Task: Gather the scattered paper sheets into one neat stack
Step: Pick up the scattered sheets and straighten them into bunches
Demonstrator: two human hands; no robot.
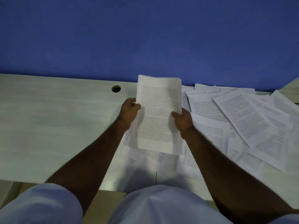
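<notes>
White printed sheets were the whole business of the moment: a gathered bundle [157, 115] was held upright-ish above the pale worktop [48, 126], its long edges caught between the two hands. The left hand [129, 110] had its fingers curled round the bundle's left edge with the thumb on the front page; the right hand [182, 119] gripped the right edge lower down, thumb across the paper. The bundle's far edge looked slightly stepped, so the pages were probably not yet flush.

Many loose sheets [246, 117] lay fanned and overlapping on the worktop to the right, reaching back to the blue partition [145, 38], and a few more [145, 156] lay directly beneath the held bundle, near the front edge.

Judged from this, the step in hand was squaring up what had been collected, with the gathering itself well short of done. The next move would likely call for tapping the bundle's edge on the worktop to align it, then freeing one hand to slide further sheets from the right-hand spread onto it. Thin paper would tend to slip and fan unless the holding hand kept a firm pinch.

No tray, box or other container showed anywhere in view; the only opening was a round cable hole [116, 89] in the worktop, left of the bundle, with nothing seen in it.
</notes>
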